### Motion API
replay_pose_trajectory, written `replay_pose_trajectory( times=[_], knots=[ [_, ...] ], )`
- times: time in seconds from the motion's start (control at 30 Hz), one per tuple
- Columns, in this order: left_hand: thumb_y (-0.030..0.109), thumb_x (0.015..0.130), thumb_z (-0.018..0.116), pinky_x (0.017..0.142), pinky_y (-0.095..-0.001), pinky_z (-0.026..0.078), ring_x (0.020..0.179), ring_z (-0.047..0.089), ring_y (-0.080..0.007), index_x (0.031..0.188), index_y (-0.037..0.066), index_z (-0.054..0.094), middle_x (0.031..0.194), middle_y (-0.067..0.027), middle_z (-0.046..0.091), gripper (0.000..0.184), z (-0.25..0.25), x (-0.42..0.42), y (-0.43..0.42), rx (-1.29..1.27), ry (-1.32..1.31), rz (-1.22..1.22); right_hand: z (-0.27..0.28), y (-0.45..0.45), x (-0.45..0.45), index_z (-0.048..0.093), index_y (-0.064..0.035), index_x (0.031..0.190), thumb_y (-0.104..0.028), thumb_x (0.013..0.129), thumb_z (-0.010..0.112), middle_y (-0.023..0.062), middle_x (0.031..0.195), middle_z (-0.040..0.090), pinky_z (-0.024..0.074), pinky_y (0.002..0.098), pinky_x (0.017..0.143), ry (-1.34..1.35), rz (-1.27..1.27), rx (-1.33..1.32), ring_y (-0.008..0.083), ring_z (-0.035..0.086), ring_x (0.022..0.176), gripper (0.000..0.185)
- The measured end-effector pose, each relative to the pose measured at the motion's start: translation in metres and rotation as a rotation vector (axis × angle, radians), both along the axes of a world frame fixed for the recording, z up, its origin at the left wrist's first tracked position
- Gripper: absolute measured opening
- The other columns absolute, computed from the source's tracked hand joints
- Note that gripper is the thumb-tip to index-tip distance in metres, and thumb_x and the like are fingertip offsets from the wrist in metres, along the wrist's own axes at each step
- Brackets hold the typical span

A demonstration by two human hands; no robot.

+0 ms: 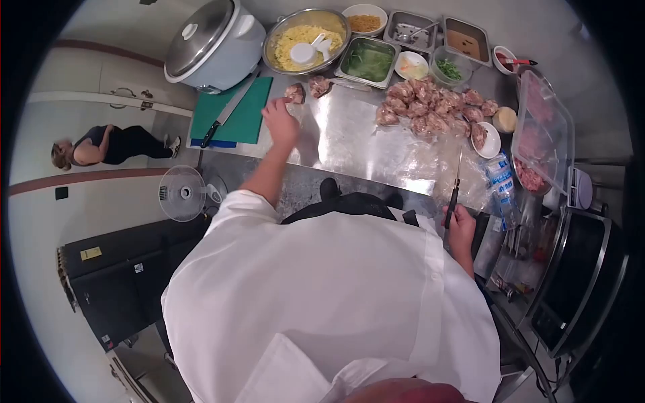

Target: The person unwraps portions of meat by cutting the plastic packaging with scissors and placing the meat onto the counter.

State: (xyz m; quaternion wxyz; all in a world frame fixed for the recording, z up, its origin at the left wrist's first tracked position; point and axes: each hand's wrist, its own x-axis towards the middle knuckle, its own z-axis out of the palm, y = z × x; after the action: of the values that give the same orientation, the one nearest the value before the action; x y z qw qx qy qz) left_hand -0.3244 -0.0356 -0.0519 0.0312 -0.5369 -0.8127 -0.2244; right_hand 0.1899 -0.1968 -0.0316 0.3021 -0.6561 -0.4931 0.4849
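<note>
My left hand (281,124) reaches over the steel table, fingers apart, close to a bagged portion of meat (294,93); whether the fingertips touch it I cannot tell. Another bagged portion (319,86) lies just right of it. At the table's front right edge, my right hand (461,230) is closed around the black handle of a narrow knife (453,200), its thin blade pointing away from me. Beyond the blade lies a heap of bagged meat portions (420,104). A larger knife (232,109) rests on the green cutting board (252,121) left of my left hand.
Along the back stand a rice cooker (208,50), a steel bowl of yellow food (272,50), and several trays and bowls. Clear plastic bags (463,178) and a blue-white packet (501,181) lie at right. A fan (181,193) and another person (111,146) are at left.
</note>
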Motion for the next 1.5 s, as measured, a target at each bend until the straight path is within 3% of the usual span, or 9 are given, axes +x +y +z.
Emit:
replay_pose_trajectory(
  times=[0.13, 0.37, 0.63, 0.77, 0.83, 0.9, 1.0, 1.2, 1.5],
  knots=[
    [-0.012, 0.076, 0.060, 0.108, -0.0480, 0.046, 0.127, 0.052, -0.0410, 0.139, 0.014, 0.060, 0.136, -0.0171, 0.058, 0.068, 0.019, -0.084, 0.023, -0.126, 0.166, -0.557, 0.003, 0.011, -0.028, 0.072, 0.0001, 0.099, -0.007, 0.100, 0.063, 0.0010, 0.072, 0.067, 0.0480, 0.0251, 0.061, 0.086, -0.081, 0.027, 0.0064, 0.062, 0.065, 0.012],
    [-0.006, 0.078, 0.067, 0.109, -0.0442, 0.049, 0.125, 0.057, -0.0406, 0.148, 0.025, 0.056, 0.137, -0.0174, 0.057, 0.077, 0.024, -0.106, 0.080, -0.447, -0.009, -0.749, 0.027, 0.039, -0.094, 0.073, -0.0007, 0.100, -0.009, 0.100, 0.064, 0.0012, 0.072, 0.068, 0.0482, 0.0236, 0.063, 0.054, 0.033, 0.079, 0.0061, 0.063, 0.065, 0.012],
    [0.042, 0.081, 0.073, 0.094, -0.0466, 0.055, 0.116, 0.063, -0.0329, 0.124, 0.021, 0.073, 0.110, -0.0099, 0.068, 0.048, 0.029, -0.104, 0.072, -0.483, 0.239, -0.929, 0.032, 0.013, -0.137, 0.076, -0.0021, 0.098, -0.015, 0.100, 0.068, 0.0024, 0.071, 0.069, 0.0466, 0.0254, 0.059, 0.101, -0.067, 0.000, 0.0072, 0.062, 0.063, 0.015],
    [0.044, 0.081, 0.074, 0.091, -0.0444, 0.056, 0.102, 0.068, -0.0349, 0.109, 0.004, 0.075, 0.103, -0.0192, 0.073, 0.049, 0.010, -0.092, 0.041, -0.332, 0.080, -0.755, 0.030, 0.007, -0.141, 0.071, -0.0008, 0.105, -0.021, 0.101, 0.069, 0.0069, 0.077, 0.071, 0.0494, 0.0286, 0.066, 0.037, 0.006, -0.017, 0.0122, 0.067, 0.071, 0.021],
    [0.043, 0.083, 0.072, 0.086, -0.0423, 0.057, 0.091, 0.071, -0.0345, 0.100, -0.001, 0.072, 0.095, -0.0185, 0.074, 0.047, 0.007, -0.068, 0.025, -0.480, -0.359, -0.613, 0.028, 0.005, -0.145, 0.069, -0.0005, 0.109, -0.024, 0.100, 0.070, 0.0098, 0.084, 0.073, 0.0514, 0.0306, 0.071, 0.030, 0.036, -0.042, 0.0156, 0.070, 0.078, 0.025],
    [0.039, 0.086, 0.073, 0.079, -0.0393, 0.057, 0.082, 0.072, -0.0242, 0.099, -0.003, 0.069, 0.087, -0.0148, 0.073, 0.044, 0.032, -0.024, 0.010, -0.718, -0.768, -0.472, 0.015, 0.002, -0.153, 0.062, -0.0013, 0.121, -0.032, 0.101, 0.070, 0.0151, 0.104, 0.073, 0.0526, 0.0357, 0.084, 0.009, 0.093, 0.047, 0.0227, 0.070, 0.096, 0.038],
    [0.036, 0.093, 0.073, 0.072, -0.0321, 0.056, 0.080, 0.069, -0.0101, 0.108, 0.001, 0.069, 0.090, -0.0071, 0.075, 0.038, 0.047, 0.028, 0.017, -0.723, -0.771, -0.663, 0.034, 0.015, -0.160, 0.059, -0.0018, 0.129, -0.038, 0.101, 0.067, 0.0171, 0.115, 0.070, 0.0509, 0.0388, 0.092, 0.035, 0.268, -0.119, 0.0277, 0.067, 0.103, 0.047],
    [0.033, 0.083, 0.086, 0.084, -0.0444, 0.056, 0.093, 0.072, -0.0376, 0.116, 0.004, 0.065, 0.102, -0.0209, 0.072, 0.048, 0.123, 0.109, 0.028, -0.481, -0.469, -0.970, 0.045, 0.024, -0.172, 0.060, -0.0063, 0.113, -0.044, 0.104, 0.061, 0.0034, 0.095, 0.062, 0.0473, 0.0302, 0.083, 0.318, 0.337, -0.177, 0.0149, 0.058, 0.090, 0.039],
    [0.017, 0.082, 0.082, 0.083, -0.0517, 0.056, 0.100, 0.066, -0.0426, 0.116, 0.007, 0.055, 0.113, -0.0176, 0.056, 0.045, 0.138, 0.140, 0.013, -0.225, -0.031, -1.264, 0.044, 0.024, -0.161, 0.061, -0.0073, 0.104, -0.048, 0.104, 0.059, 0.0036, 0.091, 0.063, 0.0469, 0.0318, 0.080, 0.343, 0.199, -0.128, 0.0165, 0.058, 0.087, 0.041]
  ],
)
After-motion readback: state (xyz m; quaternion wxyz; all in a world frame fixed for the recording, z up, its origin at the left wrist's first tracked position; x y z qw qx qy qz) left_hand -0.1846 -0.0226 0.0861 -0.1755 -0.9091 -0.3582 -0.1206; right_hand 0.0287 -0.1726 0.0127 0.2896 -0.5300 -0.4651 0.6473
